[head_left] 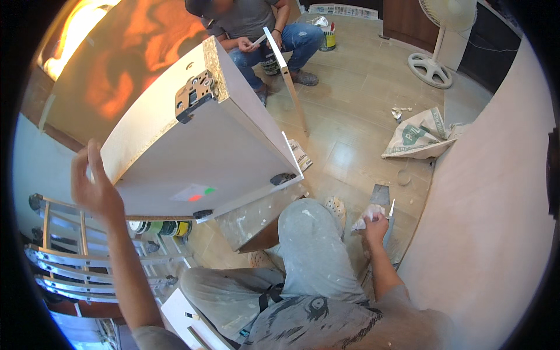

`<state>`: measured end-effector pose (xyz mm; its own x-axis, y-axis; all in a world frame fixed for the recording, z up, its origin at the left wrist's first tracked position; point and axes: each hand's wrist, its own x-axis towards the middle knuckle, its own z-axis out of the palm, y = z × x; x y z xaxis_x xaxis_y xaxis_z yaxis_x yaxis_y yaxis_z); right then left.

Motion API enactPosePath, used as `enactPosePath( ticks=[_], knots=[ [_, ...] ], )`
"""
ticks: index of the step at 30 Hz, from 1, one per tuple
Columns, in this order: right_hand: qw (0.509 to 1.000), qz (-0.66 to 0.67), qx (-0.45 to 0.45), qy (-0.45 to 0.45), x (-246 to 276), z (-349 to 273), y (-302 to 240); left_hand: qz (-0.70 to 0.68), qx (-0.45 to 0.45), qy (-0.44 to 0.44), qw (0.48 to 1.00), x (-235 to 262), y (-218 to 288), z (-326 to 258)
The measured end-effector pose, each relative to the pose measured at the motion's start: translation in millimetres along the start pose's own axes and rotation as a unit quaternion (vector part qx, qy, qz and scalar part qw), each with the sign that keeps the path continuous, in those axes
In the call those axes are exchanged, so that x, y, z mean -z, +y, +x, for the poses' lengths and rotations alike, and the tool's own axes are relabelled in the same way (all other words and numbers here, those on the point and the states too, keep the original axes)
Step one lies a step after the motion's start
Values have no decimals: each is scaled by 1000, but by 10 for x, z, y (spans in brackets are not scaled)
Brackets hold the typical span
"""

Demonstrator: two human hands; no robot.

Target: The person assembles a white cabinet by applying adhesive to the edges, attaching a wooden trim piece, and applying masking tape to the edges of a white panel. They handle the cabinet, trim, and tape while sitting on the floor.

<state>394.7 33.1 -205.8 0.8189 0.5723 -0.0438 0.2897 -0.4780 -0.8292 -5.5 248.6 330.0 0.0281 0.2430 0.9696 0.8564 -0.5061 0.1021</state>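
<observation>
A white cabinet carcass (192,157) with raw chipboard edges stands tilted before me. A copper-coloured metal fitting (195,95) is fixed at its upper corner, and black feet or casters (283,178) sit along its lower side. My left hand (99,184) is raised at the cabinet's left edge, fingers stretched upward. Whether it touches the edge I cannot tell. Down by my right knee, my right hand (378,226) is closed on a crumpled white cloth (363,220). A putty knife (380,195) and a pointed light-coloured tool (391,211) lie beside that hand.
Another person (251,41) crouches beyond the cabinet, holding a thin white strip near a narrow upright panel (286,76). An aluminium ladder (81,262) lies at left by paint cans (169,227). A sack (417,137) and a fan (437,52) are at right, near a pale wall (496,192).
</observation>
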Motion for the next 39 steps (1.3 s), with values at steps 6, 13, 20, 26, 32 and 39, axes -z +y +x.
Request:
enactPosePath(
  ticks=[6, 13, 20, 26, 32, 39],
  knots=[
    [960, 189, 165, -125, 865, 91, -2155, -153, 82, -367, 914, 580, 1151, -1160],
    [747, 256, 387, -477, 1231, -599, -3621, -483, 617, -269, 560, 435, 1236, -2023],
    [631, 268, 394, -612, 682, -841, -3946, -634, 634, -194, 398, 1124, 234, -3048],
    [688, 274, 303, -600, 188, -773, -3613, -461, 760, -156, 431, 1281, 351, -2842],
    [686, 354, 271, -576, 107, -1157, -3666, -736, 609, -48, 293, 1476, 465, -2497],
    [736, 241, 384, -503, -108, -1555, -3438, -577, 726, -40, 372, 1114, 285, -3129]
  ],
)
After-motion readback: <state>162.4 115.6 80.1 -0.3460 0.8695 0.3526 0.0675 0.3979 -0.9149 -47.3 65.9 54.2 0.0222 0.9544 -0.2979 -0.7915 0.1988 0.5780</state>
